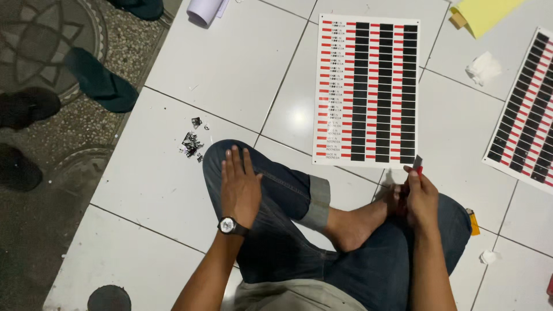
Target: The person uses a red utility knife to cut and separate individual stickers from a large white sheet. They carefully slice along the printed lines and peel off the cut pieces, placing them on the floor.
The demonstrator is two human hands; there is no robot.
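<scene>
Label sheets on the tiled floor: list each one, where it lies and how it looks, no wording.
Label sheet: flat on the white tiles ahead of the knees, just beyond the right hand; white upright rectangle with columns of small red and black bars.
Second label sheet: at the right edge, tilted, partly cut off; same red and black bars on white.
Yellow sheet: top right corner, plain, no print visible.

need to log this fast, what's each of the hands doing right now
Left hand: open, flat on the blue denim knee.
Right hand: closed around a small red-handled cutter.
</scene>
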